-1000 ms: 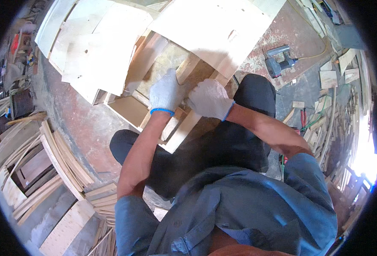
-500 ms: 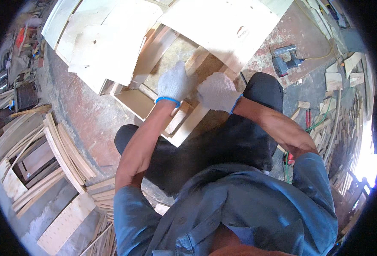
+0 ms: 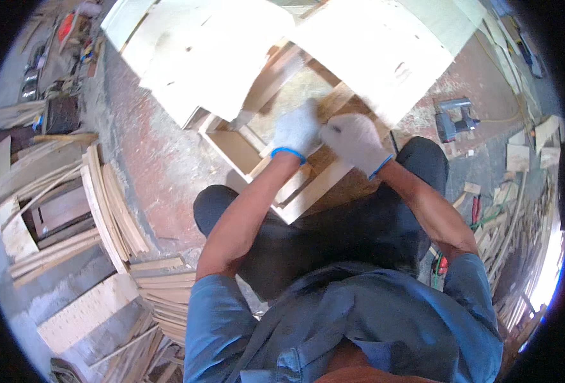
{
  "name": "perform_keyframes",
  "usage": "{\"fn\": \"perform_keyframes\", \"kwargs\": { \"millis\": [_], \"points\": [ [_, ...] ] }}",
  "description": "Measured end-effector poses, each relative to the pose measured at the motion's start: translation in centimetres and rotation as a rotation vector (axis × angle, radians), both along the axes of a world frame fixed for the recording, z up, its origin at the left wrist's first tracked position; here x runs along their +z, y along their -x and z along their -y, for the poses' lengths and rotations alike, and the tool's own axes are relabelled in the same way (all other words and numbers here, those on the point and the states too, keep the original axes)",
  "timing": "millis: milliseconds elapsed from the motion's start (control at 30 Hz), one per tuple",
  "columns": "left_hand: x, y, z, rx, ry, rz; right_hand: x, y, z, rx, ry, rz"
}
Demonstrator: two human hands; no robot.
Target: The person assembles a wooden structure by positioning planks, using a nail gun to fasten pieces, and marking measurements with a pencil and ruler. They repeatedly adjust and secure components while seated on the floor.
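Note:
Both my hands wear pale knit gloves with blue cuffs and are close together over an open wooden frame (image 3: 314, 195) in front of my lap. My left hand (image 3: 294, 129) is over the frame's inner side; its fingers are smeared by motion, so their grip is unclear. Next to it, my right hand (image 3: 358, 143) is closed with the fingers curled; what it holds, if anything, is hidden. A wooden crosspiece (image 3: 338, 99) of the frame runs just beyond the hands. Large pale plywood panels (image 3: 209, 48) lie at the far side, overexposed by bright light.
A grey power tool with a hose (image 3: 455, 120) lies on the floor at the right. Red-handled pliers (image 3: 476, 207) lie among wood offcuts (image 3: 517, 157) nearby. Stacked wooden strips (image 3: 113, 214) fill the left side. My knees flank the frame's near corner.
The view has shifted, so the scene sits further right and slightly lower. My right hand has turned a little, and the two hands are still close together over the frame.

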State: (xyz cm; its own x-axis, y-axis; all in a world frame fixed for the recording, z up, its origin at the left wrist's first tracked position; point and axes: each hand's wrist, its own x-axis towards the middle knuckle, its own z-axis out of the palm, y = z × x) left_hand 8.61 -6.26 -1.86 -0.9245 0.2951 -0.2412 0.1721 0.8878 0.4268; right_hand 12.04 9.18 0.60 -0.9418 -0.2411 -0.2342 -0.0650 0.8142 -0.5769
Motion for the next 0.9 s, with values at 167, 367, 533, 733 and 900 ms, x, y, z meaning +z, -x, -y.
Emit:
{"fn": "perform_keyframes", "kwargs": {
  "millis": [167,367,533,733,900],
  "points": [
    [-0.3,-0.3,-0.7,-0.032,-0.163,-0.070,-1.2,4.7,1.1,0.028,0.247,-0.370],
    [-4.3,-1.4,0.7,0.137,-0.447,-0.158,3.5,11.6,9.0,-0.416,0.862,0.156],
    [1.4,0.2,-0.5,-0.111,0.064,0.184,1.9,14.6,10.7,-0.534,0.899,0.179],
    [-6.2,-1.6,-2.0,0.344,-1.490,0.440,0.2,14.4,14.7,-0.484,0.677,-0.172],
    [-14.2,1.1,-2.7,0.222,-0.998,-0.213,1.6,15.9,17.0,-0.366,0.522,-0.401]
  ]
}}
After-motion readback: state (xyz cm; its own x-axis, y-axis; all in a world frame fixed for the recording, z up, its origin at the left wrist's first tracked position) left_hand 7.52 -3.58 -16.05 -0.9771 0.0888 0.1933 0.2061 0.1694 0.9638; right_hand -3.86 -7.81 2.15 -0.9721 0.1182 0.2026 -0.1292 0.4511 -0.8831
